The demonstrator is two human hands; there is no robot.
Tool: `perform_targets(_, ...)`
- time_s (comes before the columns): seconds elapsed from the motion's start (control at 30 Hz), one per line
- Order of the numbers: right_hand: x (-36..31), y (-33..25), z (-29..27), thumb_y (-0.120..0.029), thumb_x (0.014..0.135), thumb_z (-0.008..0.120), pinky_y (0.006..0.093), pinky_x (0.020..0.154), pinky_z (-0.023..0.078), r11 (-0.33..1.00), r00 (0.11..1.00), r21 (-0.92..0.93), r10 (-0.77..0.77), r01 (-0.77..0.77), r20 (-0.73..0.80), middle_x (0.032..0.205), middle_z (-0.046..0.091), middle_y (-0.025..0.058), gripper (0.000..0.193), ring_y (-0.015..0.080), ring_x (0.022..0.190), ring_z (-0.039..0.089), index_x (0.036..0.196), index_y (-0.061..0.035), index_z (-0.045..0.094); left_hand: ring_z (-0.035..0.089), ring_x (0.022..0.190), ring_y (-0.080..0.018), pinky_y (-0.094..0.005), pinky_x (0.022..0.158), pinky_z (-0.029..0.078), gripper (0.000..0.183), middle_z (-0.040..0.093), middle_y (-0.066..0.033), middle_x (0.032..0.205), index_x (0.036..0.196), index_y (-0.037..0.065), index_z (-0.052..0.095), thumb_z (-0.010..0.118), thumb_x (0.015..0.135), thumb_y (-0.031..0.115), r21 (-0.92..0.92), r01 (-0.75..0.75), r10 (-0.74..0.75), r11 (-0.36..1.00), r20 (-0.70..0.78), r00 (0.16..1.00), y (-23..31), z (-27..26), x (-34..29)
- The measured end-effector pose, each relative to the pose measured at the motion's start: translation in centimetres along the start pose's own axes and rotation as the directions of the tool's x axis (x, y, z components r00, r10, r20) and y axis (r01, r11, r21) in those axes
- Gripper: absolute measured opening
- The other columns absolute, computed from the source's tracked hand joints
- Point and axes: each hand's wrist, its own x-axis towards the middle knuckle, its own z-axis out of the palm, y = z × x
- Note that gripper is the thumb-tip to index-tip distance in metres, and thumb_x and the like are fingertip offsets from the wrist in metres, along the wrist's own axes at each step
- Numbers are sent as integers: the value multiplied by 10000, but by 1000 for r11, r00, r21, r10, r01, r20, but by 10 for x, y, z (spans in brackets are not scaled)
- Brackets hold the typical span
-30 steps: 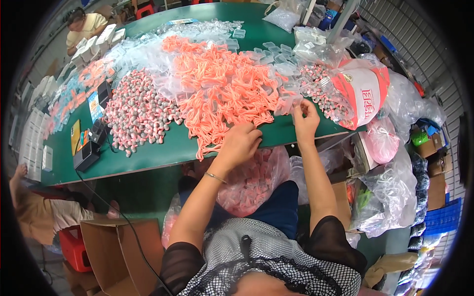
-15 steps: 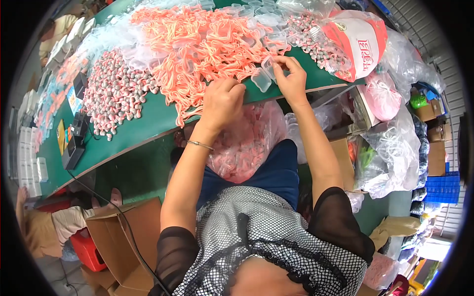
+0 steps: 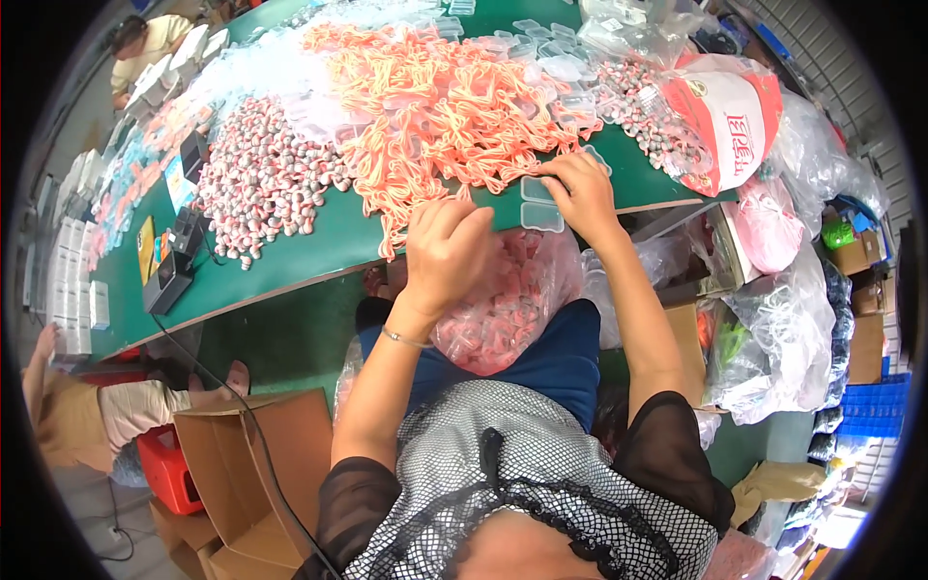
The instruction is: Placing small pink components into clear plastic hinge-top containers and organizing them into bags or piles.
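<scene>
My left hand (image 3: 447, 249) is closed just off the table's front edge, beside the near end of a heap of orange looped cords (image 3: 445, 116). Its fingertips face away from view, so what they pinch, if anything, is hidden. To its right, my right hand (image 3: 586, 193) has its thumb and fingers closed on the edge of a small clear plastic case (image 3: 542, 217). This case lies opened out in two halves at the table's front edge. Beyond the right hand's fingers shows another piece of clear plastic (image 3: 599, 158). Left of the cords is a pile of pink-and-grey beads (image 3: 256, 169).
A red-and-white bag (image 3: 725, 126) spills more bead-like pieces at the right. On my lap rests a clear bag of pink pieces (image 3: 498, 324). A black cable (image 3: 232, 396) runs from small black boxes past an open carton (image 3: 261, 464). Another person (image 3: 72, 416) is at far left.
My left hand has drawn back from the cords toward the table's front edge. My right hand has come nearer, and the clear case now lies opened out there. The whole view has shifted slightly.
</scene>
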Motion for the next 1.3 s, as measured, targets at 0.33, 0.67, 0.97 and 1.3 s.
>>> perform_targets(0.33,-19,-17,-36,-332,727,775,461,1031,300,992,966,-29,-110,120,236,1088,633,44,370,257,1114,521,1020,-124,689,595,886,-252,-382,756,436,183,636,-61,940,976,107,693,694,795,74,332,345,-341,878,-72,937,-58,-81,-43)
perform_targets(0.67,-7,-28,-51,-20,748,645,475,1039,310,988,945,-52,-123,145,302,1048,642,73,312,276,1102,545,1050,-98,654,577,972,-255,-420,791,425,237,625,-39,1004,1004,132,689,721,769,134,521,444,-457,729,-113,882,-98,-100,-49)
perform_targets(0.97,-16,-26,-42,-18,777,674,481,1010,345,972,940,-48,-209,230,271,936,626,60,251,254,1020,581,1012,-101,643,583,936,-245,-424,783,408,204,623,-30,914,937,155,706,760,747,205,645,380,-411,663,-110,905,-114,-80,-20)
perform_targets(1.3,-27,-56,-27,-51,804,668,470,987,362,989,968,-58,-123,139,218,918,611,79,262,245,971,598,1057,-101,626,646,897,-243,-433,799,437,167,693,-42,903,915,143,715,747,759,194,657,287,-413,697,40,910,-117,-75,-18)
